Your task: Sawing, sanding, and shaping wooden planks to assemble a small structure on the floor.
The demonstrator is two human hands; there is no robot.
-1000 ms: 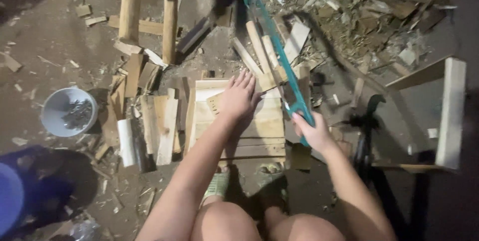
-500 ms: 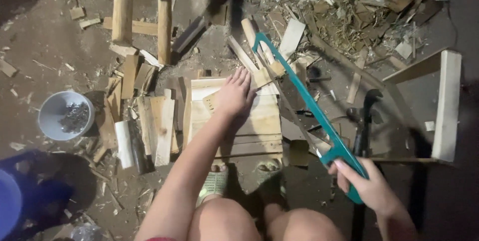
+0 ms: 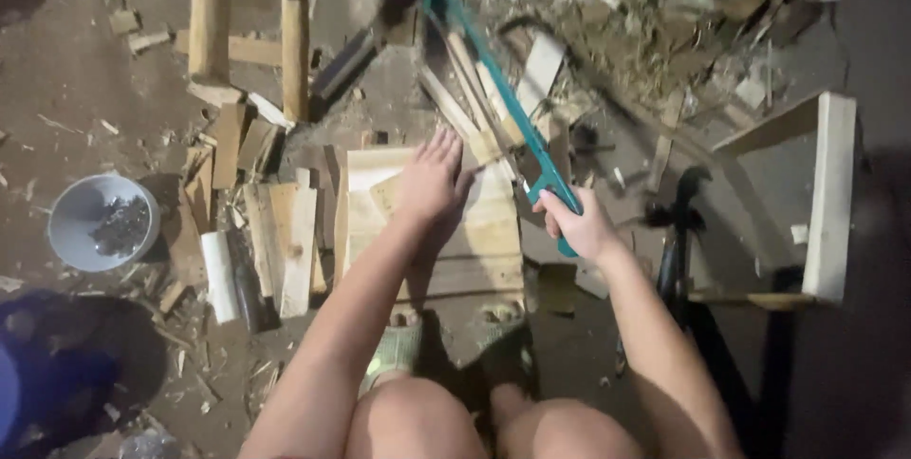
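My left hand (image 3: 432, 177) lies flat, fingers spread, on a small wooden piece (image 3: 389, 195) atop a pale plank platform (image 3: 486, 231). My right hand (image 3: 579, 224) grips the handle of a teal hacksaw (image 3: 493, 89), whose frame reaches up and to the left. The saw blade crosses a thin wooden strip (image 3: 484, 148) that sticks out past the platform's top right edge, just beside my left fingertips. My knees and feet show below the platform.
A grey bowl (image 3: 78, 210) with small dark bits stands at the left. Offcuts (image 3: 280, 241) lie left of the platform. Two round wooden posts (image 3: 211, 13) stand at the top. A wooden frame (image 3: 827, 195) is on the right, with debris (image 3: 655, 32) above and a dark tool (image 3: 676, 241) nearby.
The saw was drawn back toward me half a second ago and has now been pushed forward again. My left hand stayed pressed on the wood.
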